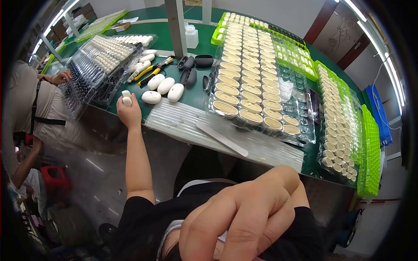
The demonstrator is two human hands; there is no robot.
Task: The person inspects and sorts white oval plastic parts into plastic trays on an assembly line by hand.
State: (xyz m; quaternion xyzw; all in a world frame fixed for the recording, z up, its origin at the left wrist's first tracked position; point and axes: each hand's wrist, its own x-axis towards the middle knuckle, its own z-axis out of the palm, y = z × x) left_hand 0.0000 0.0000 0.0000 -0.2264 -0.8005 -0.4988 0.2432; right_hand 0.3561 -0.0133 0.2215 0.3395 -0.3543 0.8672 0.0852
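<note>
My left hand (129,114) is closed around a small white rounded plastic piece (126,101) at the table's front edge, its thumb and fingers pinching it. Just right of that hand lie several smooth white oval cases (166,85). Close in front of the camera, my right hand (244,213) looms large with its fingers bent and pressed together. Its fingertips are hidden, so whatever they hold cannot be made out. Dark grey oval cases (188,77), some hinged open, and yellow-handled pliers (148,75) lie beyond the white cases.
A white flat strip (222,139) rests on a ribbed clear sheet (187,119) along the green table's (200,91) front. Trays of cream oval shells (250,98) fill the right side, beside green trays (370,152). At left, a co-worker's hand (63,77) touches stacked clear trays (98,61). A metal post (175,28) rises behind.
</note>
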